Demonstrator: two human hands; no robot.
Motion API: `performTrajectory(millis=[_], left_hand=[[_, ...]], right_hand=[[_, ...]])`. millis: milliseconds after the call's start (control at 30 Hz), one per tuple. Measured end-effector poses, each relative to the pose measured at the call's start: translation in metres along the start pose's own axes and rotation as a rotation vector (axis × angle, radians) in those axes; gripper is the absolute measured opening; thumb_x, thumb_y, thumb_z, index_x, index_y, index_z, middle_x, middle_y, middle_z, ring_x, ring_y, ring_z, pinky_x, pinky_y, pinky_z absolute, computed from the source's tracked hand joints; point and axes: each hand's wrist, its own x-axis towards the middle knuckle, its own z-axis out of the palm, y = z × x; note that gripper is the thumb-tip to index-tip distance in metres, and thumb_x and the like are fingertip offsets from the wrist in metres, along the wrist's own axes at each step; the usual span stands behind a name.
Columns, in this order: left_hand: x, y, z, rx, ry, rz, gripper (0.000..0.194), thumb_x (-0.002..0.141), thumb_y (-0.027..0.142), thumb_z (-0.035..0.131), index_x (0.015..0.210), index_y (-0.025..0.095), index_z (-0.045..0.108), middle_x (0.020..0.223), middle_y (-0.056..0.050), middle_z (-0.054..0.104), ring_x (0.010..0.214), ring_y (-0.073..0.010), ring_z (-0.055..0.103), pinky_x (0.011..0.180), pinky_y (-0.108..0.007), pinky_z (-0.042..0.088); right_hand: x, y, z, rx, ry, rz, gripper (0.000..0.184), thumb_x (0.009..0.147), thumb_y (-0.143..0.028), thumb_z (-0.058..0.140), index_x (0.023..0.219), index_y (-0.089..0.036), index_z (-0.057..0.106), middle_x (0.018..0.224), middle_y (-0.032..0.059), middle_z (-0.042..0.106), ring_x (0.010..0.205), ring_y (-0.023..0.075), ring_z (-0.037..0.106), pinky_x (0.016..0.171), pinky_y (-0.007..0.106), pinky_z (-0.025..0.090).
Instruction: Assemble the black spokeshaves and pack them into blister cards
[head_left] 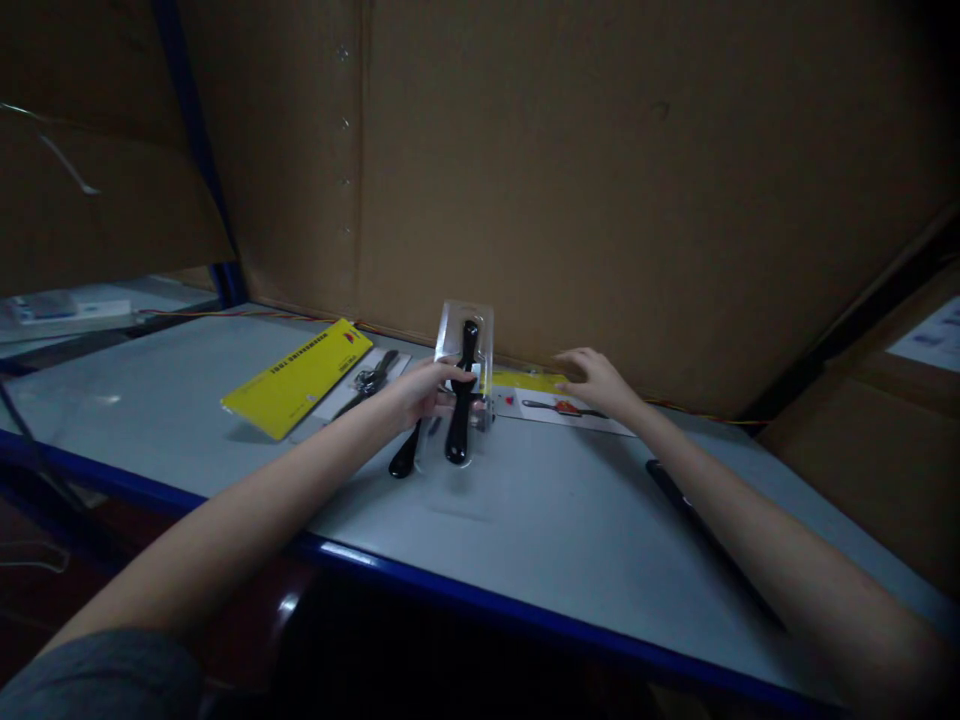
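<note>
Head view: the left hand (424, 393) grasps a clear plastic blister pack (480, 325) still enclosing a black tool (459, 440), a flat yellow card (296, 378) lies outside it at 9 o'clock, and the open right hand (596, 383) rests at 3 o'clock.

In front of you, a yellow printed card (296, 378) lies on the grey table top (150, 420), with a small black tool in a flat, see-through sleeve (367, 385) just beside it. A long black bar (671, 490) rests toward the table's right side. The table has a blue front edge (225, 520), and a thin orange-and-dark wire (247, 314) runs along its back. A brown cardboard sheet (637, 180) rises behind. To your left sits a white packaged item (60, 310); to your right, a paper label (926, 335) shows on a carton (847, 480).
</note>
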Motion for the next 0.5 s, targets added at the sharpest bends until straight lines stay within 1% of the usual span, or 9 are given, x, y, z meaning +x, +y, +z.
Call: performTrajectory(millis=[33,100,200,233,300,333,400,433,500], left_hand=[[0.000,0.002,-0.001,0.007,0.032,0.006,0.044,0.064,0.015,0.067,0.105,0.014,0.049,0.086,-0.005,0.061,0.067,-0.0212,0.064,0.068,-0.039,0.048],[0.000,0.003,-0.004,0.023,0.070,0.022,0.040,0.064,0.016,0.066,0.101,0.014,0.051,0.083,-0.005,0.060,0.063,-0.0197,0.064,0.063,-0.037,0.048],[0.002,0.002,-0.007,0.037,0.091,0.040,0.037,0.064,0.017,0.064,0.098,0.013,0.051,0.080,-0.005,0.059,0.060,-0.0183,0.062,0.059,-0.033,0.047],[0.003,0.001,-0.008,0.027,0.096,0.047,0.037,0.064,0.016,0.064,0.098,0.014,0.051,0.081,-0.005,0.059,0.062,-0.0187,0.063,0.060,-0.033,0.047],[0.004,0.000,-0.009,-0.009,0.111,0.062,0.038,0.063,0.015,0.064,0.098,0.014,0.049,0.082,-0.005,0.058,0.064,-0.0195,0.063,0.063,-0.036,0.047],[0.005,-0.001,-0.009,-0.025,0.120,0.074,0.037,0.064,0.014,0.064,0.097,0.014,0.049,0.082,-0.005,0.058,0.065,-0.0195,0.063,0.065,-0.037,0.047],[0.006,-0.002,-0.009,-0.047,0.129,0.094,0.032,0.064,0.014,0.063,0.094,0.013,0.049,0.082,-0.006,0.058,0.064,-0.0190,0.062,0.067,-0.039,0.048],[0.006,-0.002,-0.010,-0.051,0.135,0.100,0.030,0.065,0.014,0.063,0.092,0.012,0.050,0.081,-0.006,0.058,0.064,-0.0189,0.062,0.067,-0.040,0.048],[0.007,-0.003,-0.010,-0.051,0.144,0.103,0.028,0.065,0.015,0.063,0.089,0.012,0.050,0.081,-0.006,0.058,0.065,-0.0191,0.062,0.069,-0.041,0.048]], right_hand=[[0.001,0.010,0.006,0.012,-0.047,0.017,0.045,0.069,-0.034,0.059,0.113,-0.023,0.055,0.119,0.0098,0.053,0.111,0.0286,0.047,0.088,0.047,0.040],[0.004,0.021,0.015,0.029,-0.102,0.066,0.051,0.069,-0.040,0.058,0.117,-0.022,0.052,0.122,0.0111,0.051,0.114,0.0298,0.045,0.089,0.048,0.039],[0.007,0.022,0.021,0.056,-0.121,0.122,0.056,0.069,-0.048,0.058,0.118,-0.025,0.050,0.124,0.0107,0.049,0.115,0.0319,0.043,0.090,0.052,0.036],[0.007,0.020,0.021,0.077,-0.109,0.126,0.054,0.068,-0.049,0.058,0.116,-0.025,0.051,0.122,0.0106,0.050,0.114,0.0315,0.045,0.090,0.051,0.036],[0.004,0.017,0.017,0.147,-0.100,0.100,0.047,0.068,-0.048,0.058,0.107,-0.022,0.055,0.112,0.0106,0.055,0.106,0.0286,0.050,0.087,0.047,0.040],[0.002,0.016,0.014,0.193,-0.132,0.065,0.043,0.068,-0.048,0.058,0.102,-0.021,0.057,0.106,0.0100,0.057,0.101,0.0264,0.053,0.085,0.044,0.042],[-0.005,0.017,0.006,0.242,-0.264,-0.014,0.041,0.068,-0.050,0.058,0.095,-0.019,0.060,0.096,0.0086,0.059,0.092,0.0234,0.056,0.081,0.039,0.044],[-0.008,0.019,0.003,0.216,-0.333,-0.034,0.043,0.067,-0.052,0.058,0.094,-0.019,0.061,0.095,0.0086,0.059,0.092,0.0238,0.055,0.080,0.039,0.044],[-0.013,0.024,-0.002,0.070,-0.408,0.002,0.051,0.061,-0.059,0.060,0.096,-0.022,0.063,0.101,0.0099,0.057,0.098,0.0287,0.051,0.082,0.045,0.041]])
